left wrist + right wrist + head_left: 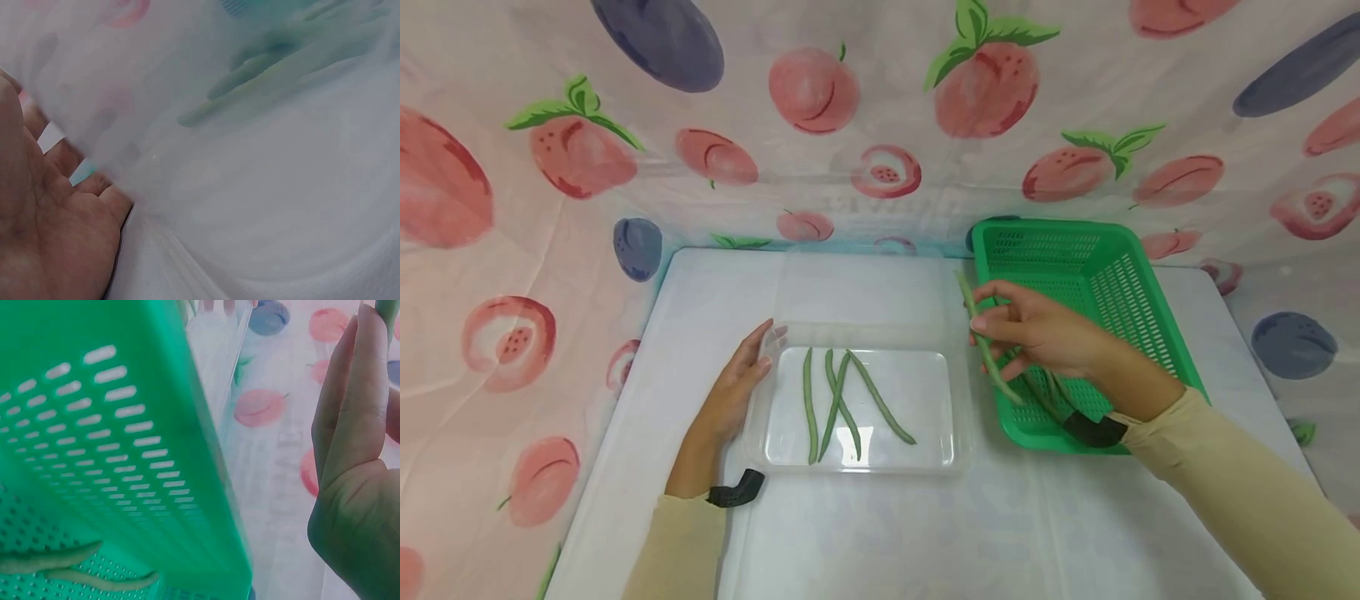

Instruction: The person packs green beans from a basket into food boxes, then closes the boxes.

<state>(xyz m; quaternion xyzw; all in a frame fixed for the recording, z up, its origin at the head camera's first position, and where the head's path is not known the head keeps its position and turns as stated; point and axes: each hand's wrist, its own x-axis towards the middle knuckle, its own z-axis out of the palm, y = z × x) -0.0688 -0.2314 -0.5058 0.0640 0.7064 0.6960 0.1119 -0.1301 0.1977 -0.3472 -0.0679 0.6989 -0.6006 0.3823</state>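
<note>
Over the left side of the green basket (1167, 333), my right hand (1037, 333) pinches a green bean (966, 296) between thumb and fingers. The bean slants down toward the basket's near left part. My left hand (737, 387) holds the left rim of a clear plastic container (857, 468), its fingertips at the far left corner. Inside lie several green beans (810, 408); two of them cross. More green beans (103, 579) rest on the basket's floor in the right wrist view. The left wrist view shows the container's beans blurred through its wall.
A clear flap (861, 287), like an open lid, lies behind the container. Both stand on a white table (880, 542). A fruit-printed cloth (737, 83) rises at the back and sides. Dark wrist devices (737, 490) sit at both cuffs.
</note>
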